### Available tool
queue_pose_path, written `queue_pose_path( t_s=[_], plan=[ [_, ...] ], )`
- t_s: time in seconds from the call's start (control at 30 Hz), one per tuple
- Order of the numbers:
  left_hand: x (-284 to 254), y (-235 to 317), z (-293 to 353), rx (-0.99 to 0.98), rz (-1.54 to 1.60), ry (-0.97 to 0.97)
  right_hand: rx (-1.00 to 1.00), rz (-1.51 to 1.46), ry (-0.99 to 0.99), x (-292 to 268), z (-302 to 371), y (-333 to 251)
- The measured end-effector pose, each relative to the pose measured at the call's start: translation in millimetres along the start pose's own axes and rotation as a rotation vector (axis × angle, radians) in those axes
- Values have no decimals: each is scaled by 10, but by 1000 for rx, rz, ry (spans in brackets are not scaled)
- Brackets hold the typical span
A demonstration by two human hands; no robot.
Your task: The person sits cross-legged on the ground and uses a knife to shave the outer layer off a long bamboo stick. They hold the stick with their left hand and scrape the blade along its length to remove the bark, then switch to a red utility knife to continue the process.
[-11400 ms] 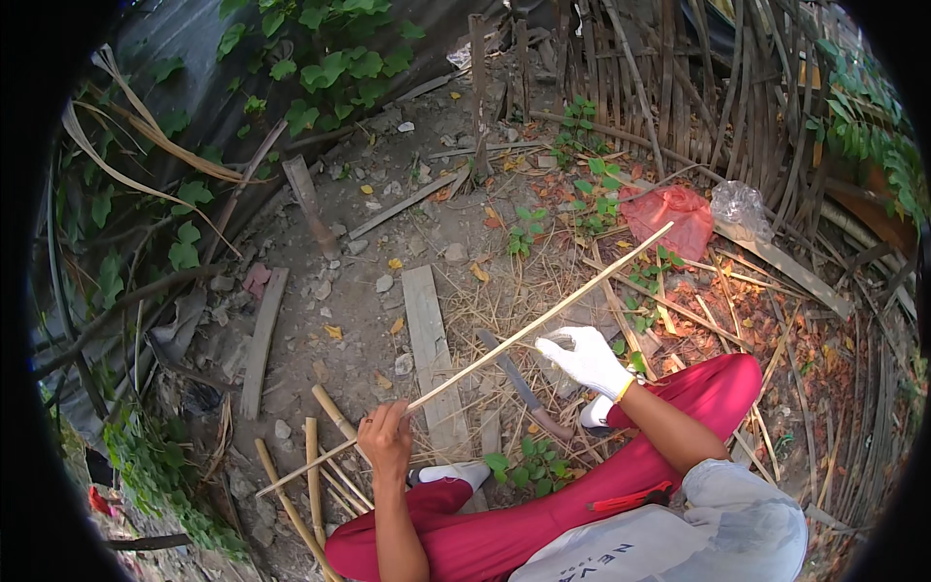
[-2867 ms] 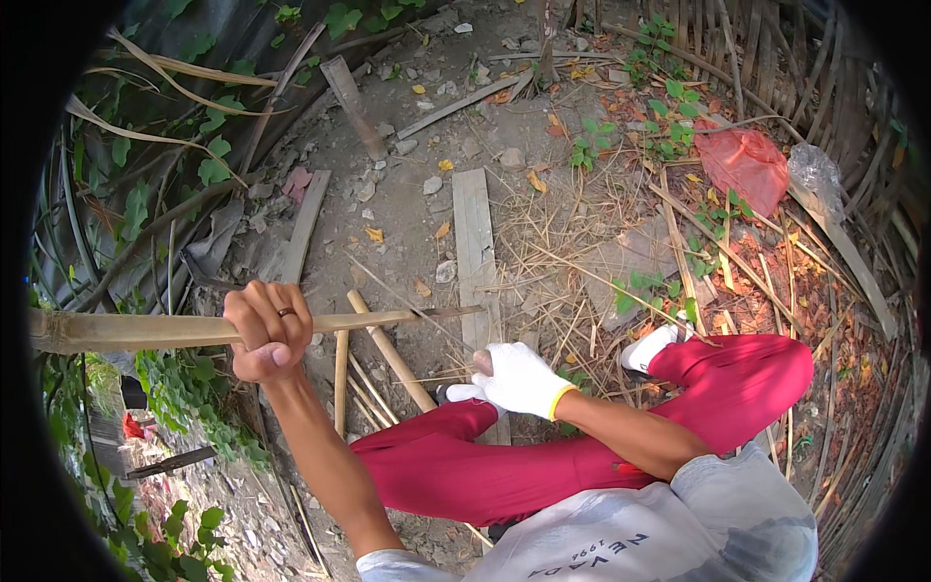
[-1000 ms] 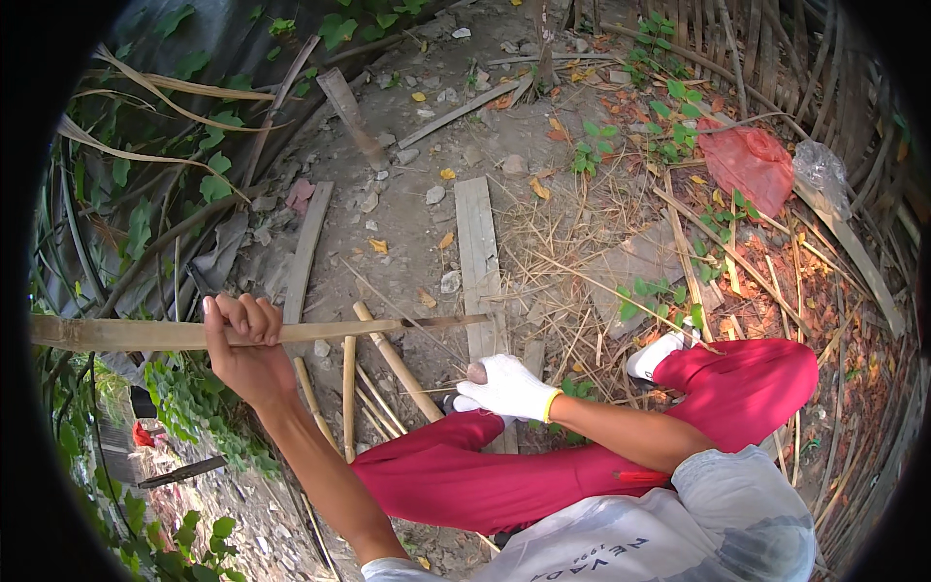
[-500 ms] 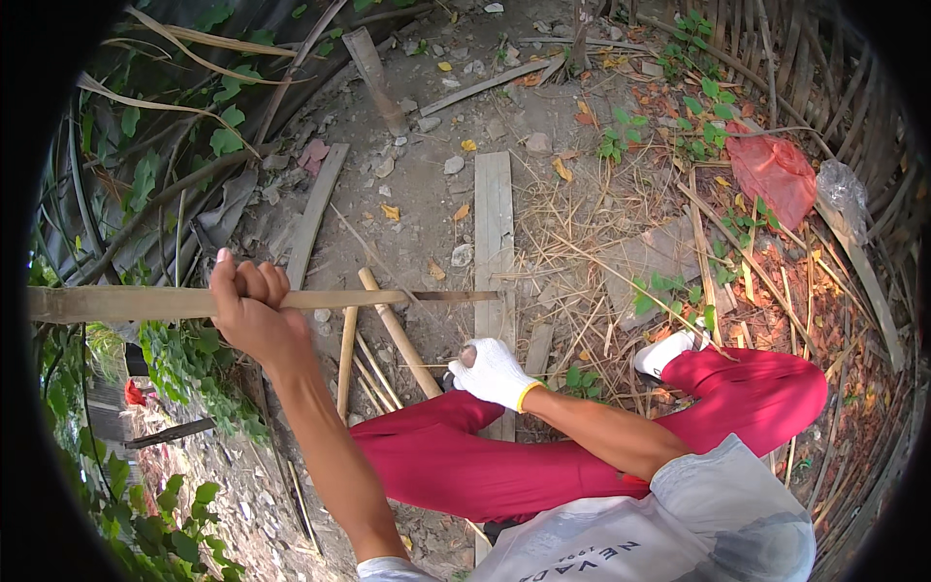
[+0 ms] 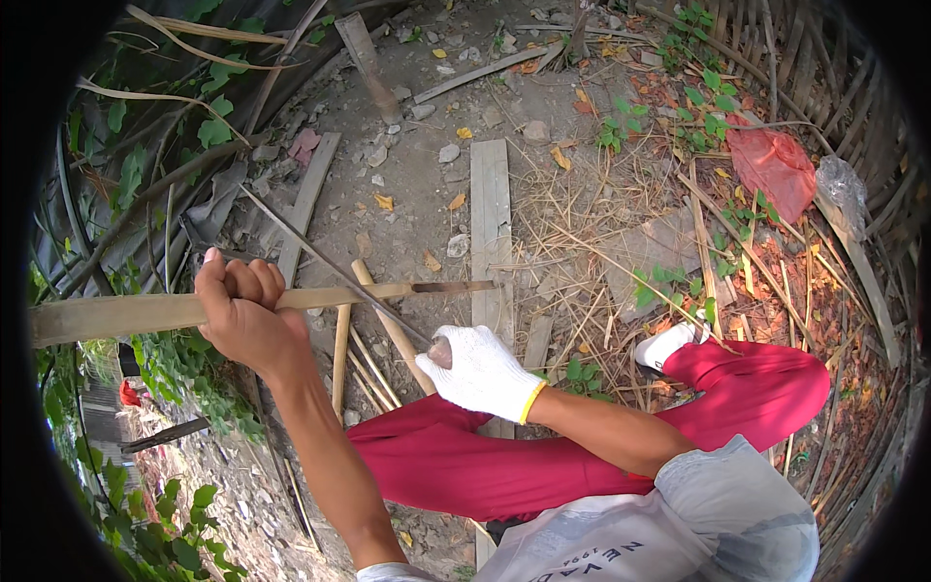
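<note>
My bare left hand (image 5: 254,308) is wrapped round a pale, flat bamboo strip (image 5: 121,313), which lies level across the left half of the view. Its narrow right end is dark brown and reaches over the grey plank on the ground. In a white knit glove with a yellow cuff, my right hand (image 5: 480,373) is closed on the handle of a long, thin-bladed knife (image 5: 325,252). The blade slants up and left and crosses the strip to the right of my left hand. Whether the blade touches the strip, I cannot tell.
A grey plank (image 5: 492,218) lies on the dirt, with another board (image 5: 310,199) left of it. Several bamboo sticks (image 5: 388,330) rest near my knee. A short post (image 5: 369,68) stands at the far left; a red plastic bag (image 5: 773,165) lies at right.
My right hand has moved slightly up and left, and the knife blade now shows clearly, slanting across the strip. My left hand and the strip have shifted slightly left.
</note>
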State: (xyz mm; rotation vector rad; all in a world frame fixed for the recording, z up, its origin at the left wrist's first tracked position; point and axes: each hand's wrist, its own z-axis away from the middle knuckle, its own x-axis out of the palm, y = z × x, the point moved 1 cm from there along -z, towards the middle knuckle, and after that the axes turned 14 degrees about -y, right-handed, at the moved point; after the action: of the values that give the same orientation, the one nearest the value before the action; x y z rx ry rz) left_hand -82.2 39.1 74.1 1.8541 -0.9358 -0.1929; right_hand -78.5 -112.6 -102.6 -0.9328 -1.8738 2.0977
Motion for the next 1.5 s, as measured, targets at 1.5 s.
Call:
queue_pose_path(
  t_s=[1.5],
  plan=[
    [90,-39,-12,82,1,64,320,219,-216,192,-53,1221]
  ],
)
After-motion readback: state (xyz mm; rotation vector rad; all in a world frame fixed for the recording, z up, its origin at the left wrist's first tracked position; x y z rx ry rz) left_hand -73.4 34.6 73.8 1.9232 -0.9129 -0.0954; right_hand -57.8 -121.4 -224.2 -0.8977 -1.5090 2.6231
